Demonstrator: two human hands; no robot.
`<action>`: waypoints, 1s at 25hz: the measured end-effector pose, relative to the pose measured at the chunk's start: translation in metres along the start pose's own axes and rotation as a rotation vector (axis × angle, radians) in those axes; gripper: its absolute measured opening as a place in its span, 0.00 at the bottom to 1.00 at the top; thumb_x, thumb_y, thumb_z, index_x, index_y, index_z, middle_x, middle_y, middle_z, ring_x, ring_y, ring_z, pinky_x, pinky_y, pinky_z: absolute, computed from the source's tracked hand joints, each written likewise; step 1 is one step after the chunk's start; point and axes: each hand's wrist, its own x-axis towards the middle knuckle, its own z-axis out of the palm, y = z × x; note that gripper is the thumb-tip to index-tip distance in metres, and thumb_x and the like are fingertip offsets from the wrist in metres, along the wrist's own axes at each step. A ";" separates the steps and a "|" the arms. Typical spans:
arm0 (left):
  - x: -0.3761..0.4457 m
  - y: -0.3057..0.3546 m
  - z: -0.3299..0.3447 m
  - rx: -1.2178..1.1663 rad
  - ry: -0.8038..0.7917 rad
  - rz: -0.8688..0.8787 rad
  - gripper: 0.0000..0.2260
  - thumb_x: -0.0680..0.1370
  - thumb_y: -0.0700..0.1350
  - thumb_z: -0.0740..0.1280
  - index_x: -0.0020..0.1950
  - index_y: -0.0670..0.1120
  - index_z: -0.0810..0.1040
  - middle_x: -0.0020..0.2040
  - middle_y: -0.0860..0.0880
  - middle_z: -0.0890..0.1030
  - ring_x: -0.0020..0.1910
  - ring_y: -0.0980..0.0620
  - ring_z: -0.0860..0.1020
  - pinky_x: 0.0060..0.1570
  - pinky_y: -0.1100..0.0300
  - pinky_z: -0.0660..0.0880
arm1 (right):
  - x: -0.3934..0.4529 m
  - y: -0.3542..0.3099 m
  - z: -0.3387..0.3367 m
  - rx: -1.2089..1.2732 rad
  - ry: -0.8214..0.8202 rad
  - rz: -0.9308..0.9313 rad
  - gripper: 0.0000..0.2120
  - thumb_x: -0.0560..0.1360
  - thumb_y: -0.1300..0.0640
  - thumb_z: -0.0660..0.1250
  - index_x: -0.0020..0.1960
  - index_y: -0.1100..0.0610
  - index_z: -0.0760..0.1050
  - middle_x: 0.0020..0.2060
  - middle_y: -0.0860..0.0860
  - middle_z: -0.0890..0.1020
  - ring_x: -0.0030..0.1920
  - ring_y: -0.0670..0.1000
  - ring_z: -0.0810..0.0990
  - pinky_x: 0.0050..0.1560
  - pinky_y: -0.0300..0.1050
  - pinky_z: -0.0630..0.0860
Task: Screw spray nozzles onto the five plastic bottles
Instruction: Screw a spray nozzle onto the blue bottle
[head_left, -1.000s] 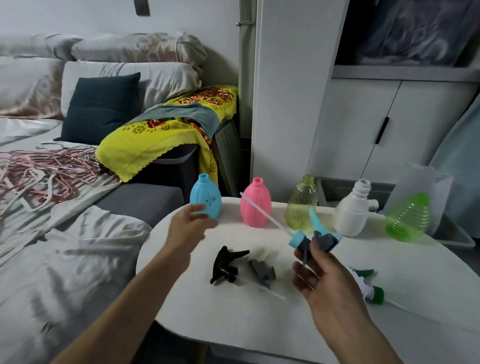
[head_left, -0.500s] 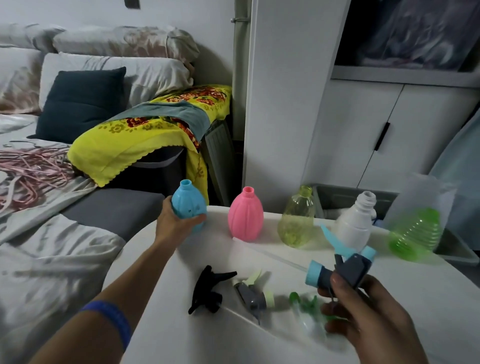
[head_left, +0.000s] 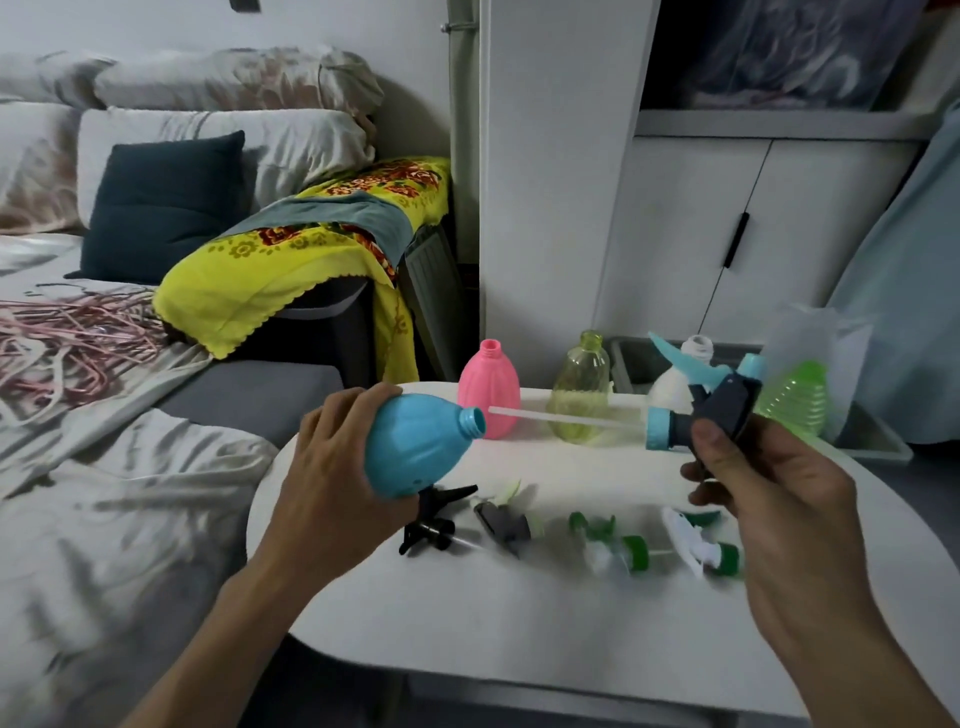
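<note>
White oval table (head_left: 519, 613), carrying the work. Left hand (head_left: 332, 483), at 9 o'clock from the table's centre: fingers curled round the base of the blue bottle (head_left: 415, 447), which is held off the table and tipped on its side, open neck pointing to 3 o'clock. Right hand (head_left: 769, 493), at 3 o'clock: thumb and fingers clamped on the grey body of the blue spray nozzle (head_left: 711, 410), also held in the air. Its white dip tube (head_left: 566, 418) runs toward 9 o'clock; the tube's tip lies just beside the bottle's mouth, and whether it has entered cannot be told.

Standing along the table's 12 o'clock edge, from 11 to 1 o'clock, all uncapped: pink bottle (head_left: 488, 395), clear yellow-green bottle (head_left: 581, 389), white bottle (head_left: 675, 379) partly hidden by the held nozzle. The green ribbed bottle (head_left: 795, 395), at 2 o'clock, appears tilted.

Lying in a row between the hands, from 9 to 3 o'clock: black nozzle (head_left: 431, 525), grey nozzle (head_left: 504, 525), and two green-and-white nozzles (head_left: 618, 545), (head_left: 701, 545), the last three blurred.
</note>
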 end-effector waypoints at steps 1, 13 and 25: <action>-0.004 0.006 -0.003 0.017 0.001 0.022 0.42 0.56 0.45 0.80 0.68 0.50 0.69 0.63 0.50 0.72 0.59 0.46 0.71 0.53 0.55 0.68 | 0.001 -0.001 -0.003 -0.005 -0.007 -0.003 0.12 0.66 0.48 0.72 0.47 0.51 0.84 0.34 0.48 0.85 0.33 0.44 0.79 0.32 0.35 0.77; -0.003 0.040 0.014 0.035 -0.073 0.214 0.41 0.58 0.46 0.81 0.69 0.46 0.71 0.64 0.47 0.74 0.61 0.45 0.70 0.57 0.53 0.70 | -0.008 0.021 -0.001 0.006 -0.179 0.039 0.14 0.61 0.49 0.75 0.48 0.45 0.85 0.40 0.48 0.88 0.36 0.43 0.82 0.38 0.33 0.77; -0.003 0.056 0.013 0.066 -0.136 0.329 0.41 0.57 0.48 0.78 0.69 0.48 0.69 0.62 0.49 0.74 0.59 0.44 0.70 0.57 0.52 0.70 | -0.009 0.020 -0.006 -0.277 -0.388 -0.183 0.12 0.70 0.59 0.75 0.49 0.47 0.78 0.43 0.43 0.85 0.44 0.49 0.83 0.46 0.40 0.79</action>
